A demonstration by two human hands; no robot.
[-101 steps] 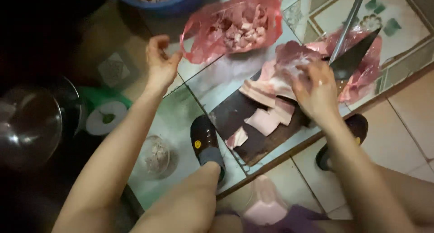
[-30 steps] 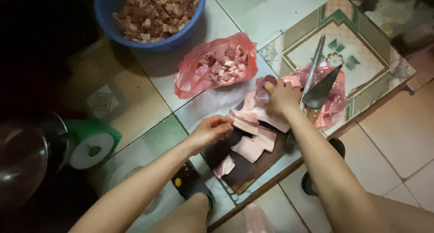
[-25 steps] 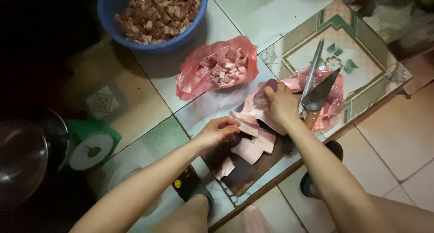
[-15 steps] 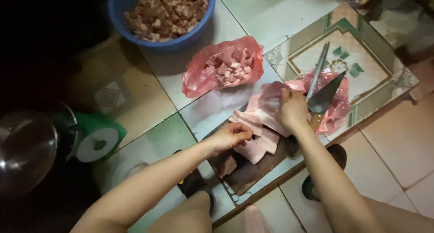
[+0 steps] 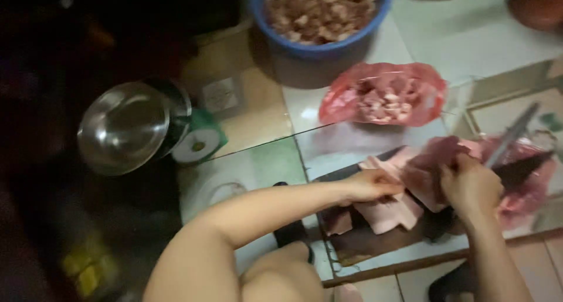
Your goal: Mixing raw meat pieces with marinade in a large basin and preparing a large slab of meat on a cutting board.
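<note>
left grip (image 5: pixel 369 185) on pale pink meat slab (image 5: pixel 390 211)

Pink meat (image 5: pixel 390 211) on a dark board (image 5: pixel 375 243)
Beyond the hands: red bag (image 5: pixel 384 94), blue tub (image 5: pixel 319 44), green scale (image 5: pixel 199 141).

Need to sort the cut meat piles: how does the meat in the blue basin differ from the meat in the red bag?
The blue basin is a rigid round tub, upright; the red bag is thin plastic lying flat and open on the floor. The basin's meat looks a fuller pile and browner; the bag's meat is a smaller, pinker heap. Both hold small cut chunks.
</note>
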